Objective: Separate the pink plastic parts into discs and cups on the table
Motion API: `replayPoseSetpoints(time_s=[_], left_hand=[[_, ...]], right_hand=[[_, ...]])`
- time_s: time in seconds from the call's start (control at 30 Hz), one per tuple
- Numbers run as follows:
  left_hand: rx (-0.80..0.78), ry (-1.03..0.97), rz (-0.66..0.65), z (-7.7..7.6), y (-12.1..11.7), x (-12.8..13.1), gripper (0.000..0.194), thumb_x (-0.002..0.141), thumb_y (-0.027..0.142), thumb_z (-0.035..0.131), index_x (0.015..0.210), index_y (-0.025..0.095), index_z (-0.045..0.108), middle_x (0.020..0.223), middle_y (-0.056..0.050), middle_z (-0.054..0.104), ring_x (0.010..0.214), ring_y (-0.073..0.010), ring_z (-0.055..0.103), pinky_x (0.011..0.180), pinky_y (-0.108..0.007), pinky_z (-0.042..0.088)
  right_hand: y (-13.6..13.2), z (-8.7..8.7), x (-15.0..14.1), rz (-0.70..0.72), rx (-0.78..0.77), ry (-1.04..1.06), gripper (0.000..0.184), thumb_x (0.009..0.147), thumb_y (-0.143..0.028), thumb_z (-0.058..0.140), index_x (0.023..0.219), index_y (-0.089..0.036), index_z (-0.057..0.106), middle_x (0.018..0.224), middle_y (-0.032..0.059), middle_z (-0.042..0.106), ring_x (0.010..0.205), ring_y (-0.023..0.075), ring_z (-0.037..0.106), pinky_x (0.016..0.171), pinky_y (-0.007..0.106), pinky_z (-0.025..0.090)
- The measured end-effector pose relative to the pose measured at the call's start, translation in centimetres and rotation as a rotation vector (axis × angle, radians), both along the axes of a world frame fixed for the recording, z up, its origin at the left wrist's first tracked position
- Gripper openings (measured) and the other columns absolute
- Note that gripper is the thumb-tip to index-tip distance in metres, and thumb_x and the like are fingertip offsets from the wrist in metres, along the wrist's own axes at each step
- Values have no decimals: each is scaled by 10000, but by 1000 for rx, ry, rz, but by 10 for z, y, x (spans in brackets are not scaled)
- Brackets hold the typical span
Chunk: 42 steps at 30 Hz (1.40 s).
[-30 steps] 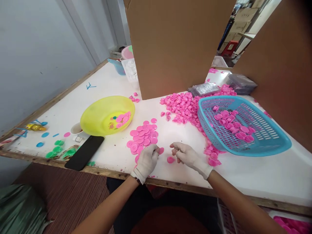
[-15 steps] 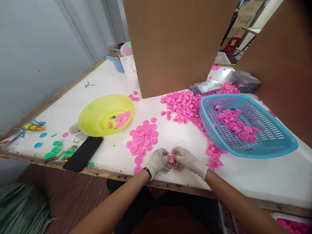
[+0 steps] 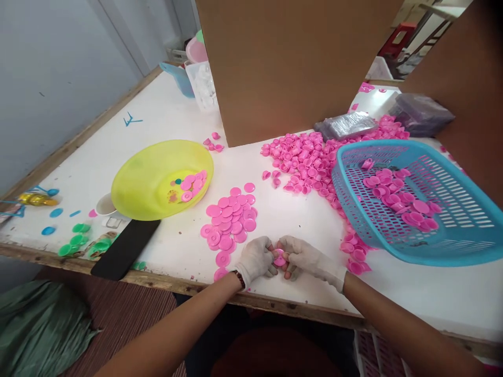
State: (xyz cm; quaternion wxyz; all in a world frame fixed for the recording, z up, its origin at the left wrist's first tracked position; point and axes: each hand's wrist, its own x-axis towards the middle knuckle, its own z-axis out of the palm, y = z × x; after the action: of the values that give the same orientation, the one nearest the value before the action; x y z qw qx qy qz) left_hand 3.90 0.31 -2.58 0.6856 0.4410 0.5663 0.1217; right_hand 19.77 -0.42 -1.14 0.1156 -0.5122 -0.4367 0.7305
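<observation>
Close to the table's front edge, my left hand (image 3: 257, 260) and my right hand (image 3: 301, 257), both in white gloves with bare fingertips, pinch one small pink plastic disc (image 3: 279, 257) between them. The disc's round face is turned up toward me; its underside is hidden by the fingers. Left of my hands lies a loose pile of flat pink discs (image 3: 228, 220), some with a ring in the middle. Small pink plastic cups (image 3: 306, 157) are heaped beyond my right hand, and a strand of them runs down toward my right wrist.
A blue basket (image 3: 353, 220) with pink pieces stands at right. At left are a yellow bowl (image 3: 137, 183) holding pink discs, a black phone-like slab (image 3: 126, 251), a white cup (image 3: 105, 204) and green pieces (image 3: 74, 244). A cardboard panel (image 3: 298, 68) rises behind.
The pink disc between my fingers has turned so that more of its round face shows. Both hands stay in nearly the same place; the view has shifted slightly.
</observation>
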Motion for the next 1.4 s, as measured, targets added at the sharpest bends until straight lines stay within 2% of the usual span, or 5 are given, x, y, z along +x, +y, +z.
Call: replayPoseSetpoints(time_s=[0.83,1.0,1.1,1.3,1.4], left_hand=[[192,225,-201,-3,3,-1,197,666,204,607,817,174,484,565,19,586,410,-101,546,404,-182,404],[473,384,-358,10,7,-6,203,664,287,619,808,182,522,682,-9,613,535,-131,574,487,-219,407],[656,566,-457,26,15,-18,245,702,393,615,825,191,552,713,-22,618,653,-161,587,575,-245,421],[839,952,-516,41,41,-38,231,796,205,486,1016,156,538,1032,-124,558,829,-206,587,686,-310,448],[888,1046,-603,33,44,-41,372,735,178,539,1106,161,502,1073,-132,523,822,-215,582,663,-308,458]], right_hand=[[15,6,-3,83,-111,-91,224,811,-360,553,901,-188,440,643,-11,612,491,83,592,510,218,508],[14,-2,-11,111,-31,-186,122,802,-249,523,891,-193,460,599,-28,585,443,97,575,430,211,476],[6,1,-8,-2,97,-154,87,789,-210,482,869,-189,453,551,-41,557,432,93,559,429,193,449],[-22,62,38,-721,558,70,333,800,-331,445,1110,-237,366,836,22,600,671,133,626,605,266,504],[-45,72,76,-660,645,-199,313,793,-321,437,1091,-231,411,735,-5,571,544,122,558,498,246,441]])
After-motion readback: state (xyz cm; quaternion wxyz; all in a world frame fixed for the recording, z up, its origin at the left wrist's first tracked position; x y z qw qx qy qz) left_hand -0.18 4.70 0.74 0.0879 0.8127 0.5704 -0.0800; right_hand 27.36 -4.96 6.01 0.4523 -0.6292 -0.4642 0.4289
